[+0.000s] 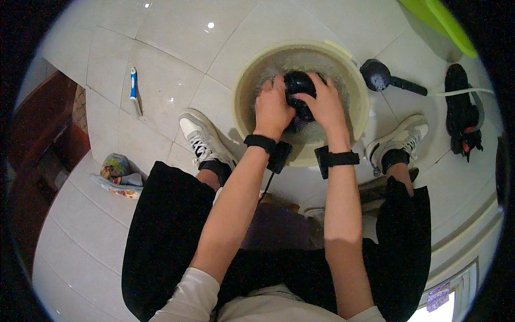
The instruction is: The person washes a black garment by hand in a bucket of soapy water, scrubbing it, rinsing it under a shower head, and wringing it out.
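Observation:
A round pale yellow plastic basin stands on the floor in front of me, between my shoes, with foamy water in it. Both hands are inside its rim on a glossy wet black item, whose exact kind I cannot tell. My left hand grips its left side, fingers bent over it. From the right, my right hand holds it with the thumb across the near side. The lower part of the item is hidden by the water and my hands. Each wrist wears a black strap with a small box.
A black shower head with a pale hose lies right of the basin. Beyond it are a dark bundle with red parts and a green plastic tub. A blue-and-white handled brush and a patterned cloth item lie left.

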A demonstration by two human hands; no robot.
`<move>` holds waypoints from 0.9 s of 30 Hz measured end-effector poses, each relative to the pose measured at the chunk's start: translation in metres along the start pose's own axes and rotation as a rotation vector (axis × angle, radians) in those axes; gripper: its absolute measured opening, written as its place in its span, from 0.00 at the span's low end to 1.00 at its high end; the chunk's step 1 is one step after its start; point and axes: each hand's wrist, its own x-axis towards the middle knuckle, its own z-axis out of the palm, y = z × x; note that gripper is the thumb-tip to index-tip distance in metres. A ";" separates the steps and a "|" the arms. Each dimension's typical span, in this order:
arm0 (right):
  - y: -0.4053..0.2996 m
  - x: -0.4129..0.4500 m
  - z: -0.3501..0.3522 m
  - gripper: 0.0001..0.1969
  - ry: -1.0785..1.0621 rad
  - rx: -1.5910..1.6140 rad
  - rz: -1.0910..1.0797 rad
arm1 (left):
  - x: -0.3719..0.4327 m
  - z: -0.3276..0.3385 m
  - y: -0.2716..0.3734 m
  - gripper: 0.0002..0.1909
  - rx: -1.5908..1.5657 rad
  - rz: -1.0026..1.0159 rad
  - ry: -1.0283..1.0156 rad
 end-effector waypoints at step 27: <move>-0.014 -0.037 -0.015 0.63 0.014 0.131 -0.084 | -0.028 -0.063 0.039 0.55 -0.289 -0.175 -0.067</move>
